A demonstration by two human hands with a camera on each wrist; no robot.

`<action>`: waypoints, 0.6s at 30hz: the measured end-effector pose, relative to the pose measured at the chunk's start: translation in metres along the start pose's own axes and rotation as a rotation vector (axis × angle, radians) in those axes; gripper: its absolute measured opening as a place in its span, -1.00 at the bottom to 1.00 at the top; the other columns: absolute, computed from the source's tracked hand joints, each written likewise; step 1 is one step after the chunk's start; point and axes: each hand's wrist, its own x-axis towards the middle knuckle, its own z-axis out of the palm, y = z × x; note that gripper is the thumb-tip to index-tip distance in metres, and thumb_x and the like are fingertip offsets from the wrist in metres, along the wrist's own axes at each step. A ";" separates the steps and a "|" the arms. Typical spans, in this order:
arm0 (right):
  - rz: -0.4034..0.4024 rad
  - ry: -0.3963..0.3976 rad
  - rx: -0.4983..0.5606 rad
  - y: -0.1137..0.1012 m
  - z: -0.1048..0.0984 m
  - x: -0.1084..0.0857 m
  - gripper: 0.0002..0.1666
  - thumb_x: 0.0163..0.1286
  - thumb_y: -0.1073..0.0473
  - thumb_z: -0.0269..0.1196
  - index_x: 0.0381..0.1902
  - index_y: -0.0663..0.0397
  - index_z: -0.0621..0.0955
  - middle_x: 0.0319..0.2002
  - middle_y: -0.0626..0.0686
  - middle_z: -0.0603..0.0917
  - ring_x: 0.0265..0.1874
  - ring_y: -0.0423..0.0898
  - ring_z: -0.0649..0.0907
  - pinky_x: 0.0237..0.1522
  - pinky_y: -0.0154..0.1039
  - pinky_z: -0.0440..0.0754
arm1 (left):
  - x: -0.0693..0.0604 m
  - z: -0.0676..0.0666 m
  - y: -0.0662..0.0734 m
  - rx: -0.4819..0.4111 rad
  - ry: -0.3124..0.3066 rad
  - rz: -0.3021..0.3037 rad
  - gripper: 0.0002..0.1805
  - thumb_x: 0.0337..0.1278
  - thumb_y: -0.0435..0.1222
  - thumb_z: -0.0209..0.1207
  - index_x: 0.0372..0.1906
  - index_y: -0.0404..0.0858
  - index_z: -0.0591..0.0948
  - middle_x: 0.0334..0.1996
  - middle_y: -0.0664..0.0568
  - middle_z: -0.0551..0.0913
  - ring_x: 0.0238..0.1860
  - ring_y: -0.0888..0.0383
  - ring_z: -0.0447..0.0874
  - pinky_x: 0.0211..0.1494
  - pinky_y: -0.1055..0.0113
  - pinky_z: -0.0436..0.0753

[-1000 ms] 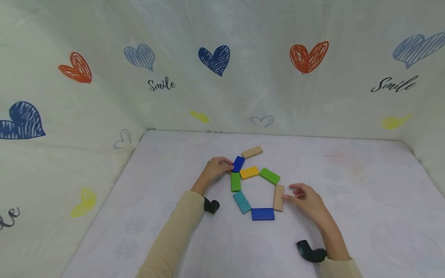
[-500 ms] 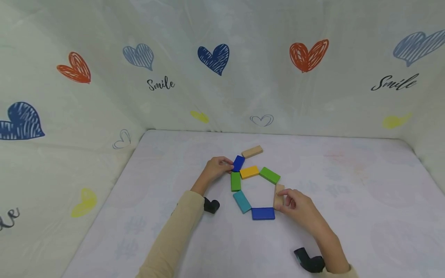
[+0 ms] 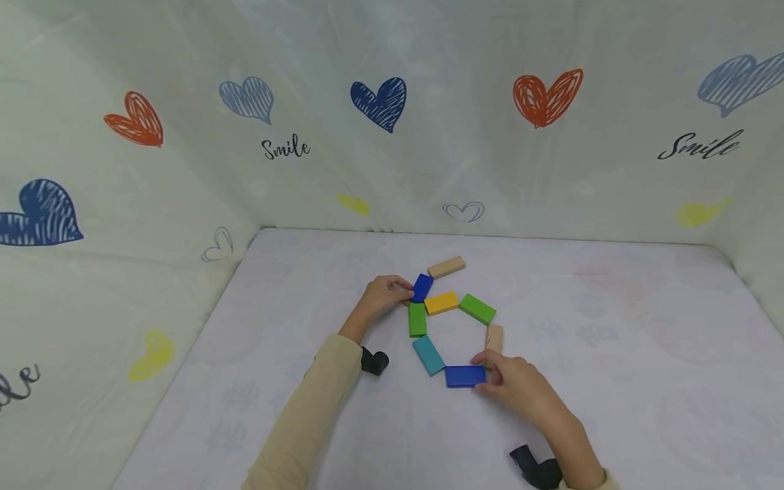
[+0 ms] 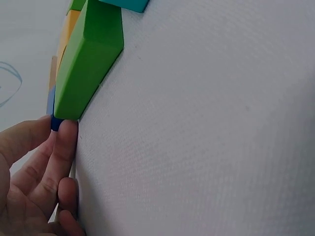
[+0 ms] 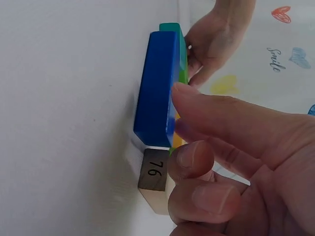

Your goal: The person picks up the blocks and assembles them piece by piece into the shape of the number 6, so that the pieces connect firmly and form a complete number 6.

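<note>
Several flat wooden blocks lie in a ring with a tail on the table. My left hand (image 3: pixel 382 296) pinches the left end of the back blue block (image 3: pixel 422 288) between thumb and fingers; the left wrist view shows its tip behind a green block (image 4: pixel 86 64). At the ring's front, my right hand (image 3: pixel 517 384) has thumb and index finger on opposite long sides of the front blue block (image 3: pixel 463 376), near its right end. That hand partly hides a plain wood block (image 3: pixel 494 337), whose end carries a 76 in the right wrist view.
A teal block (image 3: pixel 428 355), a yellow block (image 3: pixel 442 303) and a second green block (image 3: pixel 478 309) form other parts of the ring. Another plain wood block (image 3: pixel 446 267) lies at the back, by the back blue block. A heart-printed sheet (image 3: pixel 392 177) hangs behind the white table (image 3: pixel 612 381).
My right hand has moved from the right-hand plain wood block, toward me and left, to the front blue block. The left hand stays at the back blue block.
</note>
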 end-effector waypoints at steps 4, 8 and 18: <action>0.020 -0.006 0.006 -0.001 0.002 0.001 -0.64 0.08 0.23 0.37 -0.11 -0.02 0.59 -0.66 -0.10 0.41 -0.64 -0.19 0.37 -0.57 -0.38 0.25 | 0.001 0.000 0.000 -0.005 -0.004 -0.005 -0.76 0.15 -0.16 0.20 -0.12 -0.16 0.63 -0.45 0.03 0.69 -0.27 0.12 0.59 0.17 0.11 0.41; 0.030 -0.007 0.004 -0.001 0.003 0.000 -0.65 0.09 0.24 0.36 -0.12 -0.03 0.60 -0.65 -0.09 0.41 -0.63 -0.18 0.37 -0.57 -0.38 0.24 | 0.000 -0.001 0.001 -0.004 -0.012 -0.009 -0.76 0.14 -0.17 0.21 -0.12 -0.15 0.63 -0.46 0.03 0.69 -0.26 0.11 0.58 0.17 0.11 0.41; 0.017 0.011 -0.008 -0.001 0.002 0.001 -0.67 0.08 0.26 0.37 -0.14 -0.02 0.60 -0.65 -0.11 0.42 -0.63 -0.19 0.38 -0.57 -0.37 0.25 | 0.001 -0.002 0.002 0.010 -0.023 -0.012 -0.76 0.16 -0.16 0.19 -0.11 -0.15 0.63 -0.45 0.03 0.69 -0.24 0.11 0.58 0.17 0.11 0.41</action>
